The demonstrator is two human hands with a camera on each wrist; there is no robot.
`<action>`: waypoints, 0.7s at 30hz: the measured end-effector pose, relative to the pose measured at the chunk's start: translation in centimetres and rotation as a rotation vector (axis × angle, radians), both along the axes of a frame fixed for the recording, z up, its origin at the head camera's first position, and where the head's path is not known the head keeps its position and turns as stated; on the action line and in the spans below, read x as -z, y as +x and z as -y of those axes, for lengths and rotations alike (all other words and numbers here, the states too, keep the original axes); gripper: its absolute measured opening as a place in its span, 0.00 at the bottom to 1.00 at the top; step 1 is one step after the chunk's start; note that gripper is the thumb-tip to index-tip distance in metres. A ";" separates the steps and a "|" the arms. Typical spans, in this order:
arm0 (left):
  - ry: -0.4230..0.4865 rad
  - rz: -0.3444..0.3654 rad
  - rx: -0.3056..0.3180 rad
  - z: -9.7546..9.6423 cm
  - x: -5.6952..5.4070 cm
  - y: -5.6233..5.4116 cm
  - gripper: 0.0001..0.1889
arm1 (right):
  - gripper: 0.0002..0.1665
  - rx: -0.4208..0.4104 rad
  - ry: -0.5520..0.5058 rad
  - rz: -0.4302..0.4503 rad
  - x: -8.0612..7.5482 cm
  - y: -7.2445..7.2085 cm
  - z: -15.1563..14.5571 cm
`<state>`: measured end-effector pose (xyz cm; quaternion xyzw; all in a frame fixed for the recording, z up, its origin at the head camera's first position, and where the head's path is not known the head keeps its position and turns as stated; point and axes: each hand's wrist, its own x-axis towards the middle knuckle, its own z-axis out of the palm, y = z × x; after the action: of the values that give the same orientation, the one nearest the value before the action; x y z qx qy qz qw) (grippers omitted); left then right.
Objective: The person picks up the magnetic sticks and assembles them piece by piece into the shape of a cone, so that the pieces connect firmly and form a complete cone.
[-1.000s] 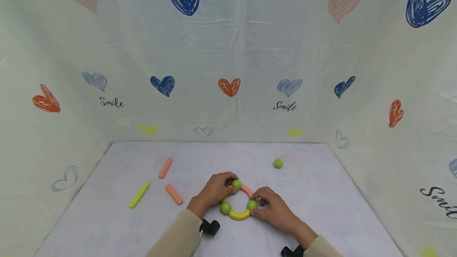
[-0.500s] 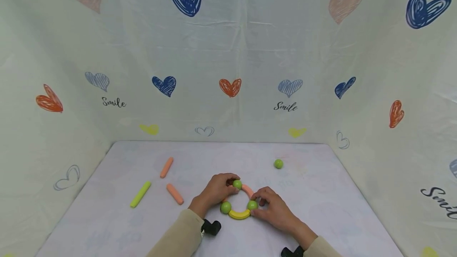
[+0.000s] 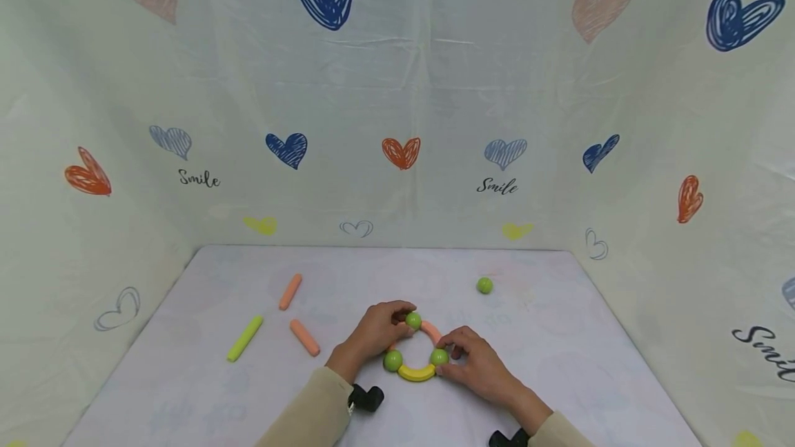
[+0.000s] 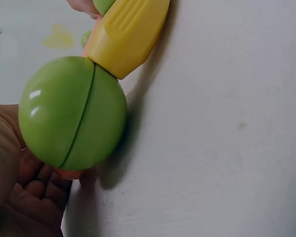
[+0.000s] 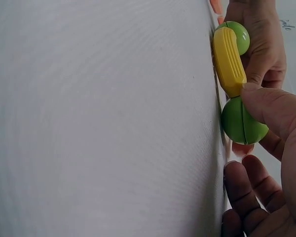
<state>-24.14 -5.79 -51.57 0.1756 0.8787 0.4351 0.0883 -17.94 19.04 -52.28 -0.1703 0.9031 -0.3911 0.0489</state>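
Note:
A ring lies on the table, made of three green balls joined by curved bars: a yellow curved bar (image 3: 416, 373) at the near side and salmon curved bars (image 3: 430, 330) on the other sides. At the far side, my left hand (image 3: 373, 333) pinches the far green ball (image 3: 413, 321) between thumb and fingers. My right hand (image 3: 478, 368) pinches the right green ball (image 3: 439, 357), its thumb by the joint with the yellow bar in the right wrist view. The near-left green ball (image 4: 71, 113) is not gripped. My left fingers partly cover the left salmon bar.
Left of the hands lie two straight salmon sticks (image 3: 290, 292) (image 3: 304, 337) and a yellow-green stick (image 3: 245, 339). A loose green ball (image 3: 484, 285) sits at the back right. A white curtain (image 3: 397, 102) printed with hearts stands behind the table (image 3: 534, 309).
Both hands keep their grip on the ring, which stays in place. The whole head view shifts very slightly.

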 end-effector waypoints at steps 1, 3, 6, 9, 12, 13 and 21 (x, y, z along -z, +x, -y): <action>0.001 -0.004 -0.009 0.1 0.0 0.1 0.21 | 0.19 -0.001 -0.001 0.001 0.0 0.0 0.0; 0.009 -0.006 -0.029 0.2 0.0 0.5 0.20 | 0.20 0.000 -0.002 0.004 0.0 0.0 0.0; 0.028 -0.012 -0.062 0.5 0.2 1.0 0.20 | 0.20 0.002 0.001 0.005 -0.1 0.0 0.1; 0.055 -0.024 -0.084 0.9 0.4 1.5 0.20 | 0.20 0.003 0.001 0.003 -0.2 0.1 0.1; 0.076 -0.028 -0.103 1.5 0.5 2.1 0.19 | 0.20 0.001 0.002 0.002 -0.2 0.1 0.1; 0.076 -0.027 -0.109 1.7 0.6 2.2 0.19 | 0.20 0.000 0.002 0.001 -0.2 0.1 0.2; 0.074 -0.005 -0.133 3.1 0.5 4.0 0.18 | 0.20 0.005 -0.001 0.001 -0.2 0.2 0.2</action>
<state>-20.16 -8.91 -52.06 0.1212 0.8718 0.4719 0.0507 -17.73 18.86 -52.03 -0.1679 0.9032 -0.3920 0.0483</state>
